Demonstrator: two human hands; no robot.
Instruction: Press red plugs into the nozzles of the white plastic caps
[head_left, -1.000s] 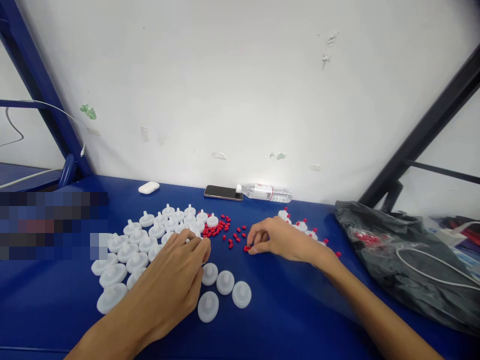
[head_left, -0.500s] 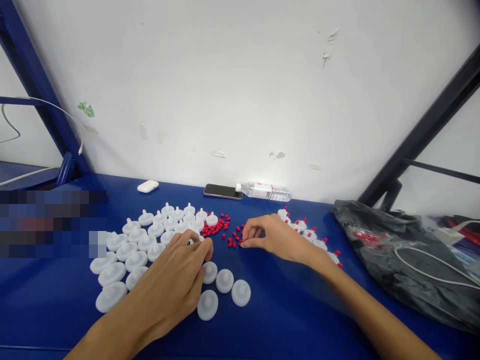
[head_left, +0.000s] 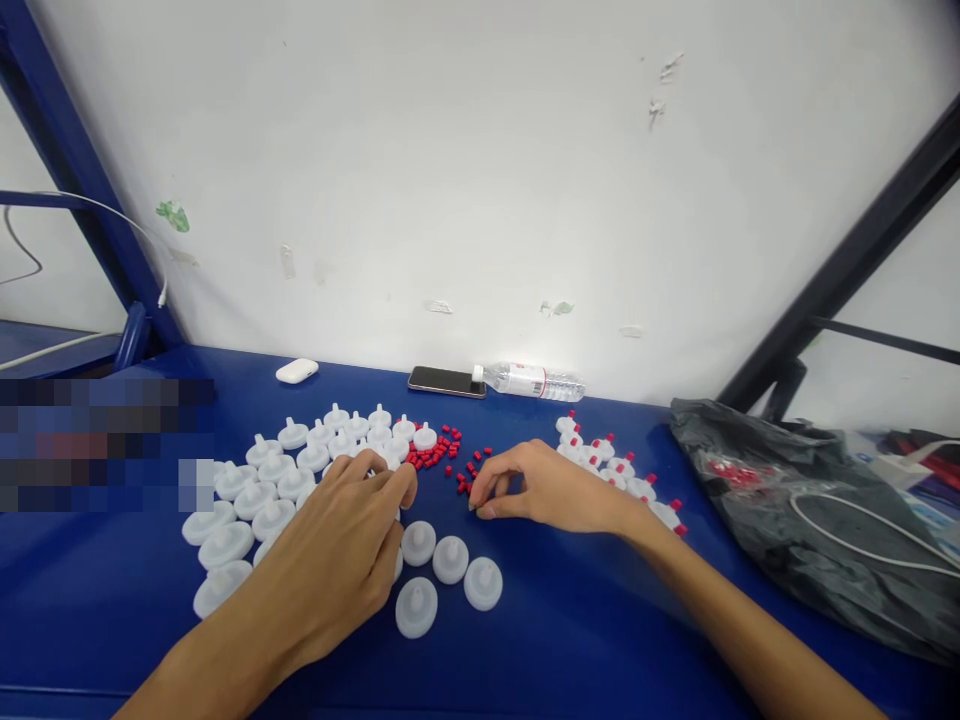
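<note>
My left hand (head_left: 352, 540) is over the front right of a group of white plastic discs with short stems (head_left: 274, 518). Its fingers curl downward and closed, and their tips are mostly hidden, so what they grip cannot be seen. Several loose white discs (head_left: 482, 583) lie just right of this hand. My right hand (head_left: 525, 485) has thumb and fingers closed in a pinch at the near edge of scattered small red caps (head_left: 431, 457). Anything between those fingertips is too small to make out. Behind the right wrist stand several white discs with red caps on them (head_left: 621, 467).
Along the white wall lie a white case (head_left: 297, 371), a phone (head_left: 447, 382) and a clear plastic bottle (head_left: 529, 381). A dark grey bag (head_left: 810, 540) with a clear packet of red pieces (head_left: 739, 472) and a white cable fills the right side of the blue table (head_left: 570, 640).
My right hand has moved slightly left and toward me from the red caps. My left hand has shifted slightly left, with its thumb and fingers closer together.
</note>
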